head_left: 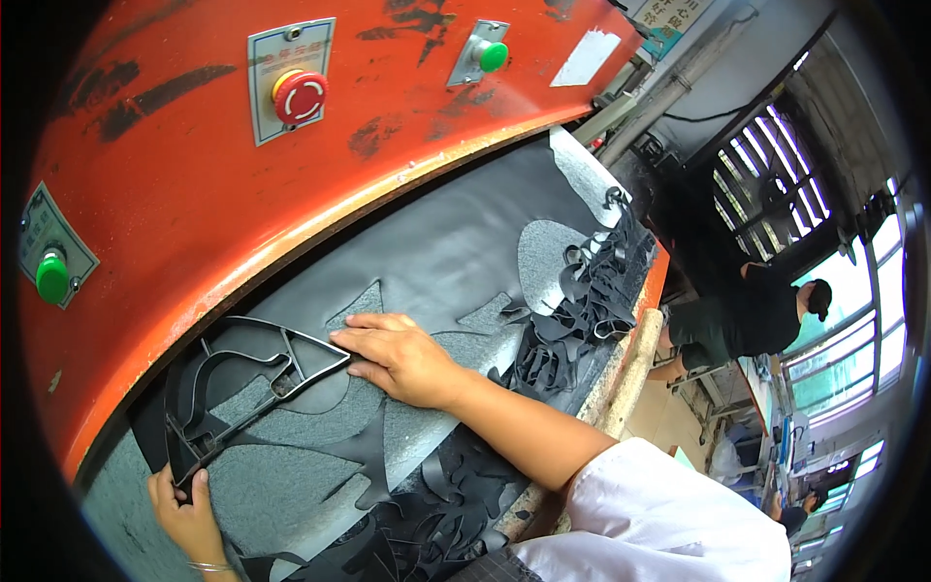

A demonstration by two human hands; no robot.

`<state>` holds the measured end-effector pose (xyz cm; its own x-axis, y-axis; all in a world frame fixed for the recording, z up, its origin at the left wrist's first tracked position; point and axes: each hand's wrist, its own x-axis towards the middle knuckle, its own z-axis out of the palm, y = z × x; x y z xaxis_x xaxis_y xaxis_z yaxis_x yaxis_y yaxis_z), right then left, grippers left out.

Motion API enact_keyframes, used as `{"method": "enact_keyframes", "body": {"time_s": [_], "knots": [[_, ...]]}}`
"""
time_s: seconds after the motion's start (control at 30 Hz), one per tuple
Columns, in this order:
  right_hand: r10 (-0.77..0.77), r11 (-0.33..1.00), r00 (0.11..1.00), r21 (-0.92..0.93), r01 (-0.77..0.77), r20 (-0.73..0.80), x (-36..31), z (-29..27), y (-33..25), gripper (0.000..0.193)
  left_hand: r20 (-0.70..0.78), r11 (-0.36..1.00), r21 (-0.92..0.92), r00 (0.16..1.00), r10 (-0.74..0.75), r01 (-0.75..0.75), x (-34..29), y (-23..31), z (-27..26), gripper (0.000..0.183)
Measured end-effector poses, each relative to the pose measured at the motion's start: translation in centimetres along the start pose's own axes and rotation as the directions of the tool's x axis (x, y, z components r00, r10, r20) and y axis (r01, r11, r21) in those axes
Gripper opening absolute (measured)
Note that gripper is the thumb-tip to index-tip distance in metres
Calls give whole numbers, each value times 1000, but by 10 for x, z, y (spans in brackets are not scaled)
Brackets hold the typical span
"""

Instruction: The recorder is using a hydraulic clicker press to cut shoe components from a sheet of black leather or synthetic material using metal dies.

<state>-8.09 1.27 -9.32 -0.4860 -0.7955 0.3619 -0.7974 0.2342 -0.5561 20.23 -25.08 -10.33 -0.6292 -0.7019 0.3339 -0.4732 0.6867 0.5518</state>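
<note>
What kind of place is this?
It looks like a factory workshop: there's a big orange painted machine with a round red button, a pointed black metal frame and tangled black scrap strips.

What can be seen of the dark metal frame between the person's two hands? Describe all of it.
The metal frame is an open outline of thin, upright dark strips with paler edges, metallic in look. It has a curved inner strip, straight crossbars and a pointed tip toward the right. It lies over black sheet and exposed grey patches. The left hand grips its near-left corner; the right hand is at the tip. Its underside is hidden.
</note>
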Motion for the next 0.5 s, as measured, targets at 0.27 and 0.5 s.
{"method": "enact_keyframes", "body": {"time_s": [0.27,0.5], "knots": [[229,887,971,-425,-178,72,-104,-70,-6,46,-30,999,33,999,15,-14,0,-5,-4,37],[113,915,992,-396,-83,54,-124,-83,-38,23,-25,1000,-10,999,20,-21,1,1,-6,35]]}}
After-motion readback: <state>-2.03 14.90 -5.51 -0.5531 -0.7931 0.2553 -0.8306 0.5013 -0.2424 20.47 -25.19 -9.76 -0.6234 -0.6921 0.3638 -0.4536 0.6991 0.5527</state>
